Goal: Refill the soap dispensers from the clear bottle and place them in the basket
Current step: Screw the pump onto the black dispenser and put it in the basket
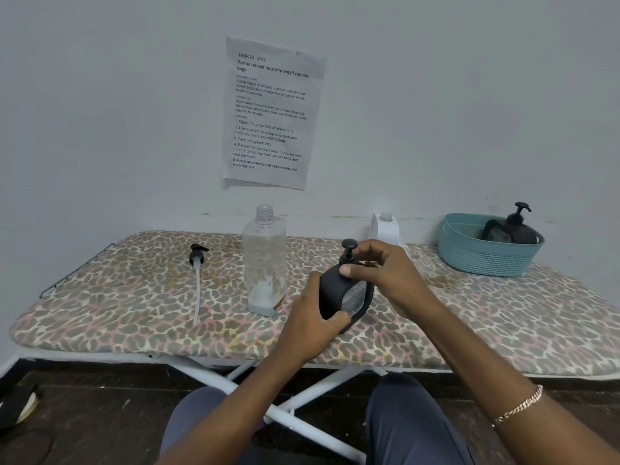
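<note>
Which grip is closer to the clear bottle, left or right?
Left. The left grip holds the dispenser body just right of the bottle; the right grip is on the pump, farther right.

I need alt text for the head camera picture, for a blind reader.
At a leopard-print ironing board, the left hand grips a black soap dispenser while the right hand holds its pump top. An uncapped clear bottle stands beside it; another dispenser sits in a teal basket.
</note>
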